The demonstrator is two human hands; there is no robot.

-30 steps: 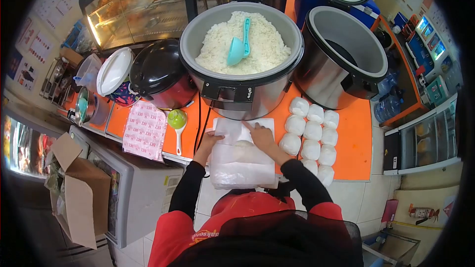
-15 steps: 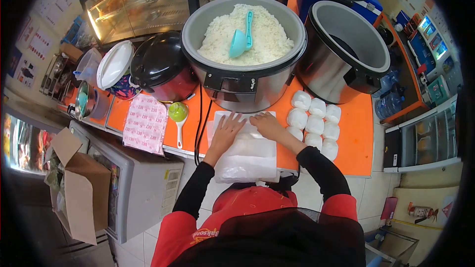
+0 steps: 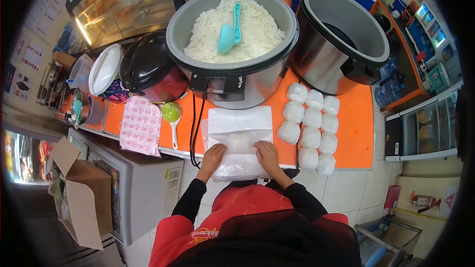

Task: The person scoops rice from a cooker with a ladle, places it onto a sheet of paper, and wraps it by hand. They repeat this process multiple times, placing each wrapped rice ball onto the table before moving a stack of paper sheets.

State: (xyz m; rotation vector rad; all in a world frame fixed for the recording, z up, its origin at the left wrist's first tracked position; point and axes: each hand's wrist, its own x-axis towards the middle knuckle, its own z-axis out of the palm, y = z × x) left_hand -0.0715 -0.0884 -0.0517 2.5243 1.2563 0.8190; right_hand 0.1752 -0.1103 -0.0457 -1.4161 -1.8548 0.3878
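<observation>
A white sheet of wrapping paper (image 3: 240, 118) lies on a stack of similar sheets at the orange counter's front edge. A pale, rounded lump shows faintly at its middle, under or within a fold; I cannot make out what it is. My left hand (image 3: 213, 157) has its fingers curled on the paper's left side. Opposite it, my right hand (image 3: 267, 155) grips the right side with bent fingers. Rows of white wrapped bundles (image 3: 310, 137) sit to the right. Behind the paper stands a large cooker (image 3: 237, 86) heaped with white rice (image 3: 262, 24), a turquoise scoop (image 3: 227, 38) resting on top.
An open metal cooker (image 3: 321, 44) stands at the right. On the left are a closed black-lidded cooker (image 3: 148, 64), pink printed papers (image 3: 140, 126) and a white paddle (image 3: 174, 132) with a green cup (image 3: 171, 112). A cardboard box (image 3: 89, 198) lies lower left.
Both hands have drawn back toward my body, from the far part of the paper to its near sides. The far part of the sheet is now uncovered. The view has shifted slightly.
</observation>
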